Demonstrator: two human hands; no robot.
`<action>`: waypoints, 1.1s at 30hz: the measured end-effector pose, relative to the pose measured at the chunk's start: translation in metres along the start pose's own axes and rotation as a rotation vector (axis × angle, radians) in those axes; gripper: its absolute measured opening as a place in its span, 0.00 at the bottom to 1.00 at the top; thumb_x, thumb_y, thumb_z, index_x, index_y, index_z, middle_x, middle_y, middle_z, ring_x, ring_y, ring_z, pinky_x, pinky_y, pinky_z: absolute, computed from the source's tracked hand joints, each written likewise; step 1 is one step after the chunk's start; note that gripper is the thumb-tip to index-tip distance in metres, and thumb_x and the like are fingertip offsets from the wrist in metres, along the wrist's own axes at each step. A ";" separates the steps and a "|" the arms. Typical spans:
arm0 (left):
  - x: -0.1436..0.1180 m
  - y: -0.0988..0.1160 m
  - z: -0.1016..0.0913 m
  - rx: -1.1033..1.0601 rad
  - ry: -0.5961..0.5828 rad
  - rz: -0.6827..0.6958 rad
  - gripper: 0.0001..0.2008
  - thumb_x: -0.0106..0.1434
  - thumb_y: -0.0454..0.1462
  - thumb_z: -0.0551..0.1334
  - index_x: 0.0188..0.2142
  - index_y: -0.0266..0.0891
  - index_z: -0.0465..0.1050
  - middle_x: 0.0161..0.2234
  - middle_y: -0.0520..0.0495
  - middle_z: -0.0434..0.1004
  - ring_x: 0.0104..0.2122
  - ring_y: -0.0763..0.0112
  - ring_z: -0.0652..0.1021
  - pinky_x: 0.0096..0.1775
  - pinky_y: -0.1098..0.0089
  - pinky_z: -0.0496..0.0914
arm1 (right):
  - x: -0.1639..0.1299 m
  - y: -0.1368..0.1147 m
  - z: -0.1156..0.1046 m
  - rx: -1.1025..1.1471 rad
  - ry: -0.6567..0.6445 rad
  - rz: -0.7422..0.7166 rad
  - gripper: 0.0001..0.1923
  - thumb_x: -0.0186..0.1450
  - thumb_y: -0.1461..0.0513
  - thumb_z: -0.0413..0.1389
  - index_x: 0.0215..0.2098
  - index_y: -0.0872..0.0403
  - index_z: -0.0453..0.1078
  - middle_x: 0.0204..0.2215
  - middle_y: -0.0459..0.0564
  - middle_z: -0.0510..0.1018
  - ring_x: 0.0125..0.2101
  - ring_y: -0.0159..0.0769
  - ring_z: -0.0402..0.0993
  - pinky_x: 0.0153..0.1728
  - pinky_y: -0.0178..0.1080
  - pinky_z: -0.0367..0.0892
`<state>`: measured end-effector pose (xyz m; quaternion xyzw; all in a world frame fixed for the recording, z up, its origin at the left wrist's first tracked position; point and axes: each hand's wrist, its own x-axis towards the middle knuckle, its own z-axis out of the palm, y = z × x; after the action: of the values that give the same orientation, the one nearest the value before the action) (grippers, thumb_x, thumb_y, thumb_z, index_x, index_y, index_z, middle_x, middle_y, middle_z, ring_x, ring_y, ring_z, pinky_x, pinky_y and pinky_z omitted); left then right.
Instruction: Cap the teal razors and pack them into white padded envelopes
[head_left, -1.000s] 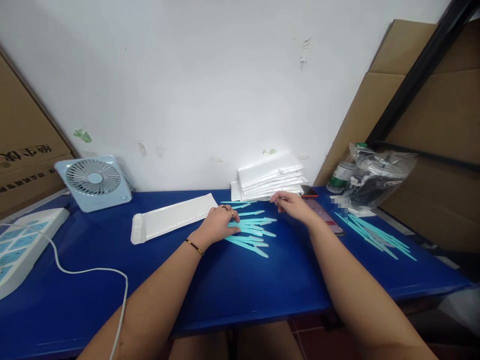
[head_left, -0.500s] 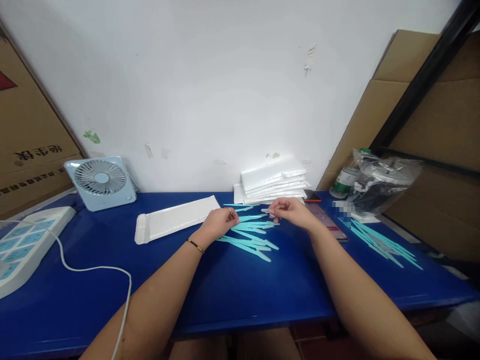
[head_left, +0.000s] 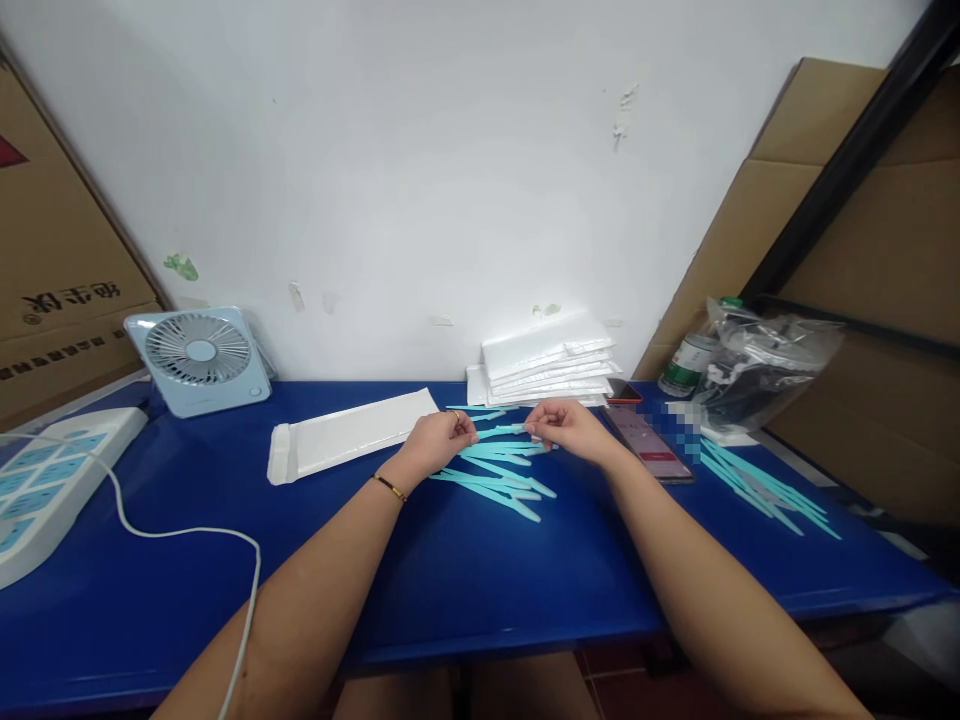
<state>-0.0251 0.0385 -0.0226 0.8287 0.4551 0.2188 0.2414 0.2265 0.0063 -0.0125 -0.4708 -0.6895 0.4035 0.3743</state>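
My left hand (head_left: 437, 444) is closed, pinching the handle end of a slim turquoise eyebrow razor (head_left: 489, 433). At the razor's other end, the closed fingers of my right hand (head_left: 568, 430) grip a small clear blade cap (head_left: 515, 428), which meets the blade end. How far the cap covers the blade is too small to tell. Several more turquoise razors (head_left: 511, 492) lie fanned on the blue table (head_left: 480, 590) below and between my hands. Another bunch of razors (head_left: 761, 485) rests at the right. A long white padded envelope (head_left: 367, 433) lies flat beside my left hand.
A stack of white envelopes (head_left: 547, 362) sits against the wall. Phones (head_left: 651, 445) lie right of my right hand, near a bottle (head_left: 684, 365) and a clear plastic bag (head_left: 772, 360). At left are a blue fan (head_left: 201, 355), a power strip (head_left: 64, 500) and a white cable (head_left: 187, 535).
My right hand has moved slightly left with the clear cap, bringing it from apart to the end of the razor in my left hand. My left hand has barely moved.
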 end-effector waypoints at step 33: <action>-0.010 0.011 0.001 0.411 -0.284 0.186 0.47 0.46 0.60 0.62 0.61 0.42 0.54 0.59 0.38 0.60 0.58 0.50 0.60 0.54 0.54 0.55 | -0.019 -0.021 0.015 -0.720 -0.365 0.035 0.54 0.46 0.42 0.62 0.63 0.55 0.52 0.57 0.59 0.59 0.56 0.53 0.55 0.53 0.49 0.58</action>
<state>-0.0225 0.0246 -0.0182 0.9210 0.3733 0.0247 0.1081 0.2111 -0.0197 -0.0017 -0.5042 -0.8337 0.2197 0.0499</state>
